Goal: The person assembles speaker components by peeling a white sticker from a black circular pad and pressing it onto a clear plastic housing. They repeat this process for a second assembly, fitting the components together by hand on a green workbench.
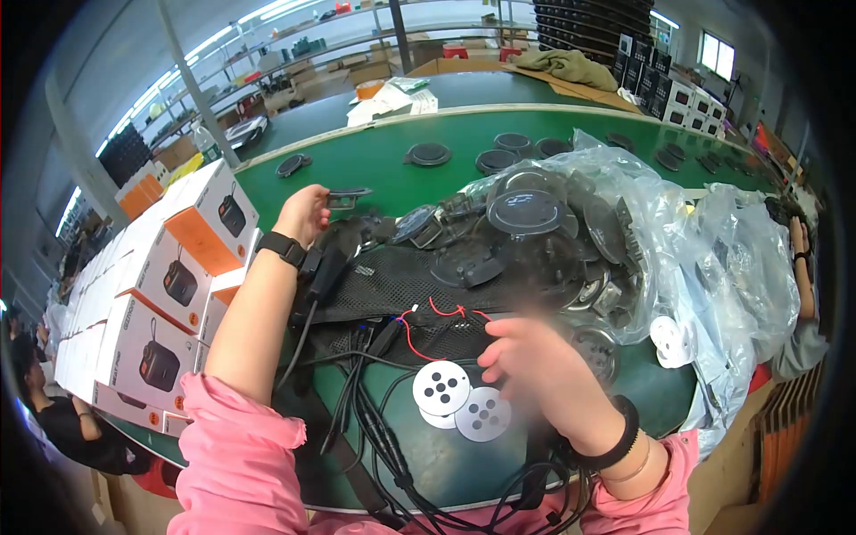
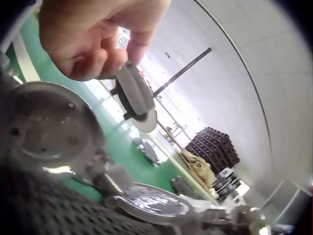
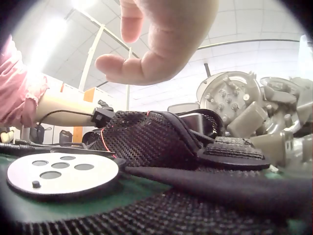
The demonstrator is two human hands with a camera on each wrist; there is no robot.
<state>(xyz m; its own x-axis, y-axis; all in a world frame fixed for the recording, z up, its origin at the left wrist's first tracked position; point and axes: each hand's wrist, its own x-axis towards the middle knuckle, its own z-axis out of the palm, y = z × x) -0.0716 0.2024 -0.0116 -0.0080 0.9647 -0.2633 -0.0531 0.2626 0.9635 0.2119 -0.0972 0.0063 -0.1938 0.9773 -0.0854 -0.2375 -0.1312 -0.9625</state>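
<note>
My left hand [image 1: 303,217] pinches a dark round plastic part with a clip [image 2: 136,93] between thumb and fingers, raised above the green surface. In the left wrist view the part is seen almost edge-on. My right hand [image 1: 546,364] hovers over the near side of the table, fingers loosely bent and nothing in them. Below it lie white discs with round holes [image 1: 440,366], overlapping one another. Between the hands stretches black mesh fabric [image 1: 379,276] with a thin red cord [image 1: 410,341]. Beyond the right hand is a heap of round, smoky plastic parts [image 1: 526,212].
White-and-orange product boxes [image 1: 125,321] are stacked at the left. Black cables [image 1: 383,437] run along the near edge. A clear plastic bag [image 1: 740,259] spreads at the right around the heap. Several round parts [image 1: 430,154] lie on the green surface [image 1: 357,160] behind.
</note>
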